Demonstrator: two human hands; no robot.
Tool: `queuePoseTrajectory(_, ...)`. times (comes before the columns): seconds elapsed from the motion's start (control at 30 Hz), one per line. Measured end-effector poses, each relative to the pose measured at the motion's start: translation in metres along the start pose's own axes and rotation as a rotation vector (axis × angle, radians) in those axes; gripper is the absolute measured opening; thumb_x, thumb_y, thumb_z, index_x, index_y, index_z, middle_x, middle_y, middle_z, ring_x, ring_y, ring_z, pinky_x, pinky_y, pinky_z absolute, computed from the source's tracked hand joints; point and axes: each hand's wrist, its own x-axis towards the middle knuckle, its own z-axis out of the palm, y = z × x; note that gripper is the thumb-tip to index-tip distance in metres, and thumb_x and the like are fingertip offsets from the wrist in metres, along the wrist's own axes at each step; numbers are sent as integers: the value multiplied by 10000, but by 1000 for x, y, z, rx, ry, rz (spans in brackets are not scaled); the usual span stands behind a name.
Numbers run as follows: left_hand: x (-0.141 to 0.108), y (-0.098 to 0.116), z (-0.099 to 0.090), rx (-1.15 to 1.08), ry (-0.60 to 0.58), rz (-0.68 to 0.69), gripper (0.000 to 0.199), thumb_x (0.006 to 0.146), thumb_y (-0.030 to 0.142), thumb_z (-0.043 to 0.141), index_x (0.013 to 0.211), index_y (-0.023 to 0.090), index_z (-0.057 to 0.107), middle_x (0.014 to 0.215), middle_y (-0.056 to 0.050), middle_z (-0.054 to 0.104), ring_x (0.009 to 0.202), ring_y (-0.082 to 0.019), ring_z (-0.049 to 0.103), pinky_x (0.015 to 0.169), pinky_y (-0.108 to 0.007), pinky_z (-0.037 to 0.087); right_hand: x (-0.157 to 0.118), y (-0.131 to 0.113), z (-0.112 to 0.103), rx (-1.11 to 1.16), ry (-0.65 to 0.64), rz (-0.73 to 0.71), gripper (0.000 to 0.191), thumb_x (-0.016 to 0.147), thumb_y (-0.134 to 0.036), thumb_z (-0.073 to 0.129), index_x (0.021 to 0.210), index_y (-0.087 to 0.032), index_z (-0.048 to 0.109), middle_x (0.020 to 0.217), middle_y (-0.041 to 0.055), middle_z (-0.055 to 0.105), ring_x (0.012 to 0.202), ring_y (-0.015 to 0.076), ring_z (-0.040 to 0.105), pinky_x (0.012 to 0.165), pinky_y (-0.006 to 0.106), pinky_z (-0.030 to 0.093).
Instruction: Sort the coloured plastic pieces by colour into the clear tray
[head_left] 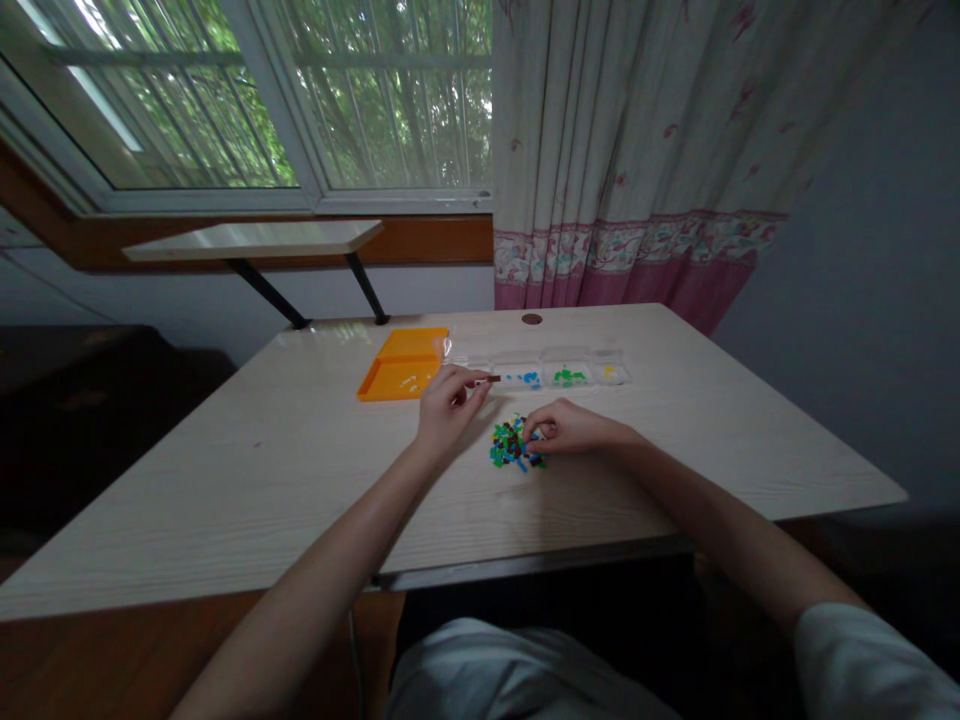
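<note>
A mixed pile of small blue, green, brown and yellow pieces [508,443] lies on the table. My left hand [450,405] pinches a small dark brown piece [493,379] in front of the clear compartment tray [517,366]. Blue pieces [531,379], green pieces [568,377] and yellow pieces [610,372] lie in separate compartments of that tray. At the pile's right side my right hand [559,428] has its fingers curled and pressed together over the pieces; whatever is between the fingertips is too small to make out.
An open orange box [397,365] with a few whitish pieces sits left of the tray. Behind it, a raised white shelf [259,240] stands on black legs at the table's [300,480] back left. A curtain hangs behind the table.
</note>
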Motion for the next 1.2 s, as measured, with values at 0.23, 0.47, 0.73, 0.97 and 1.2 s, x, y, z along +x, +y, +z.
queuePoseTrajectory(0.23,2,-33,-1,265,46,-216,158,779,277,569,843,169,666,700,-21,556,603,-120,489,570,-235,381,2,-1,4,135,19,44,190,726,-303,610,784,-123,625,525,-65,388,474,48,316,460,179,216)
queuePoseTrajectory(0.47,2,-53,-6,351,78,-211,185,783,290,548,866,176,667,731,-44,568,661,-152,514,591,-254,381,10,9,9,239,169,33,243,754,-360,581,822,-127,577,496,-88,317,455,57,293,459,186,219)
queuePoseTrajectory(0.73,-4,-22,9,-51,-459,-165,213,790,298,534,756,141,675,654,-31,611,580,-106,502,531,-214,366,7,10,5,-103,423,-42,185,824,-324,514,875,-155,570,502,-74,363,476,76,353,506,196,243)
queuePoseTrajectory(0.97,-9,-10,21,-212,-566,-232,272,773,346,547,779,112,684,648,-33,606,564,-96,482,516,-208,349,8,8,7,-210,452,-62,190,832,-335,508,875,-165,582,505,-62,411,482,82,378,522,193,258)
queuePoseTrajectory(1.2,-8,-7,21,-249,-526,-294,236,737,319,576,748,108,681,619,-23,581,542,-85,451,494,-202,333,8,10,10,-278,471,-112,205,835,-353,509,882,-176,603,500,-60,427,472,78,383,533,189,277)
